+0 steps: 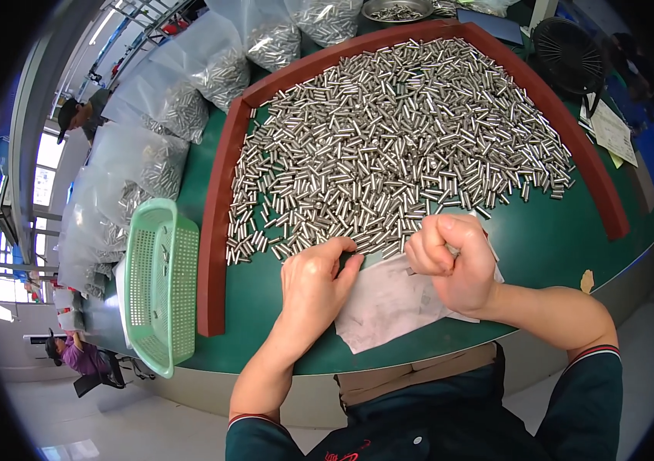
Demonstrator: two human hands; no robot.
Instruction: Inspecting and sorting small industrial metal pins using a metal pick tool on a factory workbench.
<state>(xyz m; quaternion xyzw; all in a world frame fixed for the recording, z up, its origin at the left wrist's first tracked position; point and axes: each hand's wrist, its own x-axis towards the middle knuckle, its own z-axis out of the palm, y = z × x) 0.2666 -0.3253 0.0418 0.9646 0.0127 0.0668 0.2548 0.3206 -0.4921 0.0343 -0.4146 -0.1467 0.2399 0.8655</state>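
Observation:
A wide heap of short, shiny metal pins (411, 131) covers the green table top in front of me. My left hand (313, 283) rests at the near edge of the heap, its fingers curled down and thumb bent in toward the forefinger; whatever lies between them is hidden. To its right, my right hand (456, 260) is closed in a fist above a stained, pale cloth (388, 303). A small grey end, looking like a pin, shows at the lower left of that fist. Part of the cloth lies under the right hand and wrist.
A dark red raised border (223, 200) frames the heap at left, back and right. Left of it stands a light green plastic basket (164, 292). Clear bags of pins (181, 107) line the far left. A black fan (569, 58) and papers (611, 134) sit at right.

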